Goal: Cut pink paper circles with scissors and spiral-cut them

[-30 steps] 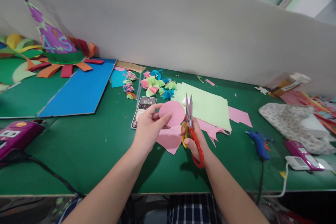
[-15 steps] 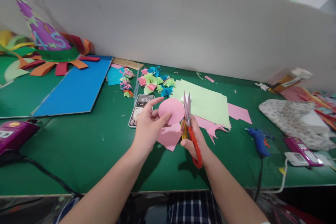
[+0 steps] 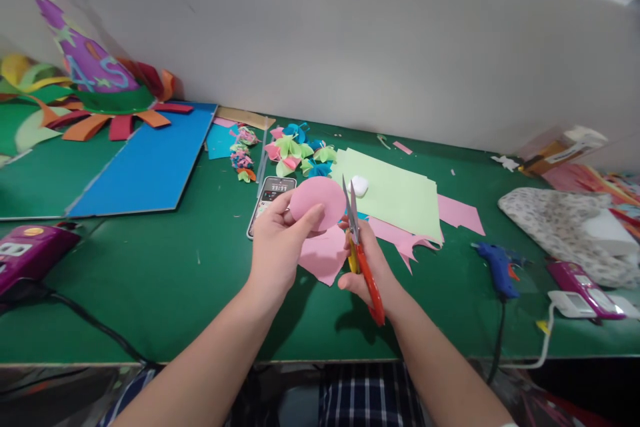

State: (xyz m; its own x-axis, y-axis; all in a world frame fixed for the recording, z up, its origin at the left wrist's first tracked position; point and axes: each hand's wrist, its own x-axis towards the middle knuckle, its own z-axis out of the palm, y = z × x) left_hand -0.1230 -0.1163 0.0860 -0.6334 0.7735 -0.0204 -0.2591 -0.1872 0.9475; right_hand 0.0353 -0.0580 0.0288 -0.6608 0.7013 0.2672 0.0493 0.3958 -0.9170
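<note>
A round pink paper disc (image 3: 327, 199) is pinched in my left hand (image 3: 280, 237), thumb on top and fingers underneath. My right hand (image 3: 373, 263) holds a pair of scissors (image 3: 364, 267) with one red and one yellow handle. Their blades point up and away from me, slightly parted, close to the disc's right edge. Below the disc lies a pink paper piece (image 3: 325, 257) on the table. Behind the scissors is a stack of pale green paper (image 3: 400, 190) with a small white lump (image 3: 358, 186) on it.
A phone (image 3: 273, 188) lies partly behind my left hand. Folded paper flowers (image 3: 295, 150) sit farther back. At left are a blue board (image 3: 145, 170) and a purple cone hat (image 3: 97, 67). A blue glue gun (image 3: 500, 271) and patterned cloth (image 3: 545, 213) lie at right on the green table (image 3: 200, 307).
My left hand has shifted slightly left and up with the disc, its index finger now curled under. The scissors have tilted left, their blades a little farther apart.
</note>
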